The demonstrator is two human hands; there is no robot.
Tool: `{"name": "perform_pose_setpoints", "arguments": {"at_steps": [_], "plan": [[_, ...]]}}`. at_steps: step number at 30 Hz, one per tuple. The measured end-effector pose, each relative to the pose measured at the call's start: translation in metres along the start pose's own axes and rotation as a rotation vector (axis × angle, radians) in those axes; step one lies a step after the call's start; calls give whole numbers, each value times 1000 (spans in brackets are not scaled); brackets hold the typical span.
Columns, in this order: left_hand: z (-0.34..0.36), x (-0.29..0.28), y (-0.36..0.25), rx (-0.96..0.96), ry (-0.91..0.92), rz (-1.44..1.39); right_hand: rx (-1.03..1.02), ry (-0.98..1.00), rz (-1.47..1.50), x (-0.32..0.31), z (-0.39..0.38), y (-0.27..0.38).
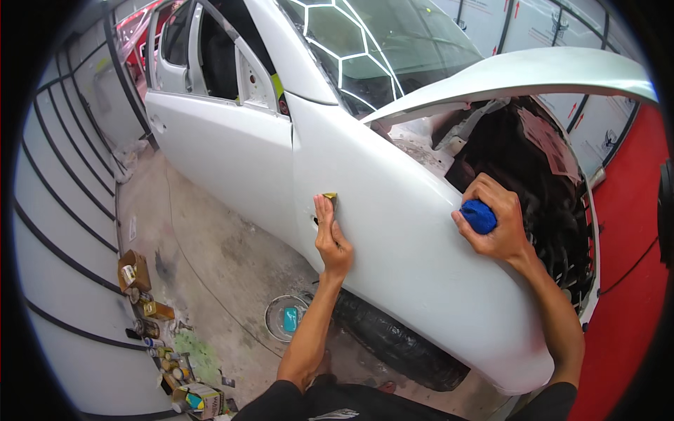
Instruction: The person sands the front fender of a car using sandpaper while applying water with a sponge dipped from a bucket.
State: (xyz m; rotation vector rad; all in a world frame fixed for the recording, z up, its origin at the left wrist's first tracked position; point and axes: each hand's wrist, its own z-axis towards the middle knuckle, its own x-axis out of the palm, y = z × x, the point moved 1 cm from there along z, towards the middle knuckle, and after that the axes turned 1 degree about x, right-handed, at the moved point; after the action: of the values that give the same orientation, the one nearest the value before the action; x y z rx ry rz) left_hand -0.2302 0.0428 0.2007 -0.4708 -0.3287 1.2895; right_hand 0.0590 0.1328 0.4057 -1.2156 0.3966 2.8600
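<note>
My left hand (333,245) lies against the white front fender (379,203) of a car, its fingers straight and together. A small folded piece of sandpaper (331,198), yellow and dark, pokes out at the fingertips, pressed between them and the panel. Further right, my right hand (500,214) grips a crumpled blue cloth (479,216) at the fender's upper edge, beside the engine bay (523,161). How the cloth meets the panel is hidden by the fingers. A small dark hole shows in the fender beside my left hand.
The hood (519,74) is raised. Black plastic covers the front wheel (393,344). A round bucket (269,319) holding a turquoise object (291,319) stands on the floor. A thin cable (184,249) crosses the concrete. Cans and boxes (160,310) line the left wall.
</note>
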Motion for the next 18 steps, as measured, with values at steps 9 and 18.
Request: {"name": "perform_pose_setpoints", "arguments": {"at_steps": [9,18], "plan": [[1,3,-18,117,29,7,0,-4,-34,-1,-1,1],[50,12,-10,-103,-16,38,-5,-9,-76,-1,-3,3]]}}
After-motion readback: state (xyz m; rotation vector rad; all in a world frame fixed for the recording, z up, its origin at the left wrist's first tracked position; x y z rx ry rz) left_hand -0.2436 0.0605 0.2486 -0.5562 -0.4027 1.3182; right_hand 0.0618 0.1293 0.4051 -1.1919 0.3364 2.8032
